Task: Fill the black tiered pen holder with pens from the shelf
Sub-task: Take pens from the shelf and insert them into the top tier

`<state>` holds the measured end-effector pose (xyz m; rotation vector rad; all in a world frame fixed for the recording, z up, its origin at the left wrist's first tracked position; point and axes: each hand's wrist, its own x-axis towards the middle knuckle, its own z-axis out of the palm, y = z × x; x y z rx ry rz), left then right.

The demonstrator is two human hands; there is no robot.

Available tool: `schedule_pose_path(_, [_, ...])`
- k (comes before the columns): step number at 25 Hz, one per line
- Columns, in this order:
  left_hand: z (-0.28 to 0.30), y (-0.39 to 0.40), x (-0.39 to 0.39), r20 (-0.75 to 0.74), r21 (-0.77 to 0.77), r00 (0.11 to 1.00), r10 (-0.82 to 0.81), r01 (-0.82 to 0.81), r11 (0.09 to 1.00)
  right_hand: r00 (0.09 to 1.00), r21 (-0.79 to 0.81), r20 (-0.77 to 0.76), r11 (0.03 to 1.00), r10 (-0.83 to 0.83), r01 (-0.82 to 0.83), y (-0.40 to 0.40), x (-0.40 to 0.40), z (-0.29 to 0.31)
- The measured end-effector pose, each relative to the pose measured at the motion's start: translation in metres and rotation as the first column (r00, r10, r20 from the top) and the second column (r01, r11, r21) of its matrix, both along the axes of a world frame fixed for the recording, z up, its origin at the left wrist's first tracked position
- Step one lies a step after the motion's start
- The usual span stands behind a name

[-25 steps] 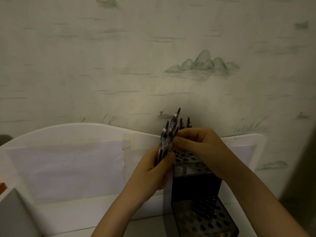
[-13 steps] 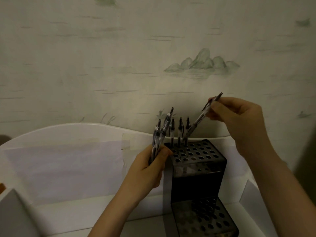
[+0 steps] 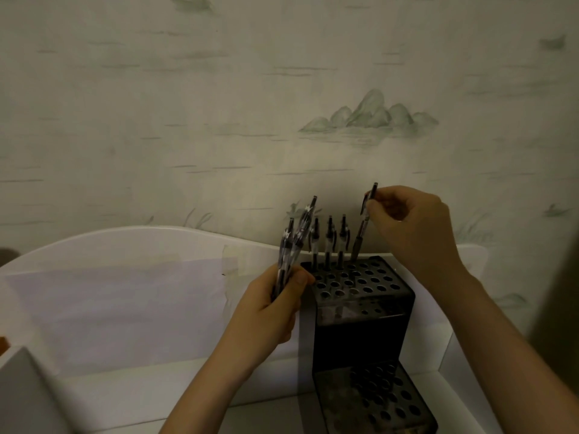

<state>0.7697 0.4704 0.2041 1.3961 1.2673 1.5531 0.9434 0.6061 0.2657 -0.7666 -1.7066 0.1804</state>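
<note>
Half a second back the pen (image 3: 363, 228) in the right hand (image 3: 413, 227) was slanting steeply in from the upper right with its tip short of the rack; now it is standing much nearer upright, its lower end meeting a hole in the back row of the black tiered pen holder (image 3: 363, 311), just right of the three pens (image 3: 329, 239) already standing there. That suggests the fourth pen is going in, so the back row is slowly filling while most holes are showing empty. The right hand is pinching the pen near its top between thumb and fingertips (image 3: 374, 211), at centre right of the frame above the holder's upper tier. The left hand (image 3: 269, 308), at lower centre, is gripping a bundle of spare pens (image 3: 293, 245) with its fingers curled round the barrels, held just beside the holder's left edge; whether the thumb is touching the holder I cannot tell. The holder is standing against the white shelf back (image 3: 141, 277), its lower tier reaching toward the bottom right of the frame with no pens showing in it.
</note>
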Motion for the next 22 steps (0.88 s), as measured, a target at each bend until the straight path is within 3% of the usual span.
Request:
schedule_pose_path(12, [-0.002,0.003,-0.001,0.003,0.009,1.0,-0.013,0.013,1.0,0.999,-0.013,0.045,1.0,-0.001,0.001,0.0,-0.001,-0.001])
schedule_pose_path(17, [-0.004,0.004,-0.002,0.007,0.005,1.0,-0.02,0.02,1.0,0.981,-0.158,0.189,0.987,0.036,-0.006,0.003,-0.004,-0.018])
schedule_pose_path(22, [-0.004,0.005,-0.002,-0.027,0.017,1.0,-0.016,0.016,1.0,0.978,-0.217,0.201,0.976,0.051,-0.006,0.005,-0.003,-0.022])
